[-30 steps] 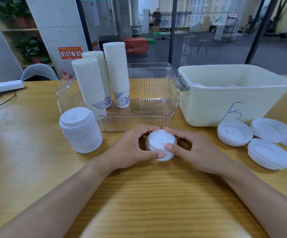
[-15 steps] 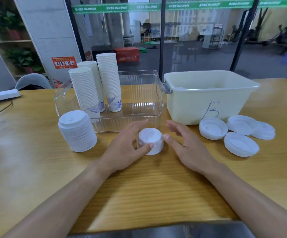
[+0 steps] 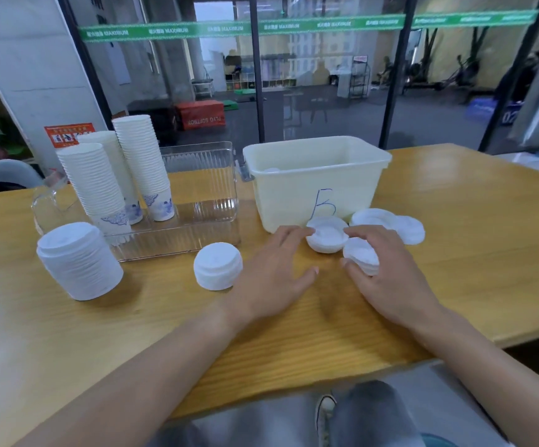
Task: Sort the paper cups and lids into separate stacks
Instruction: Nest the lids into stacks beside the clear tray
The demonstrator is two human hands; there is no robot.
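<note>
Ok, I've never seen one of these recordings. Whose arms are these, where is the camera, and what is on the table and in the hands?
There is no robot: a person wears the camera on the head, looking down at both arms. On the wooden table stand paper cup stacks in a clear tray, a tall lid stack, a short lid stack and a cream bin. The left hand touches a loose lid with straight fingers. The right hand curls around another lid.
</note>
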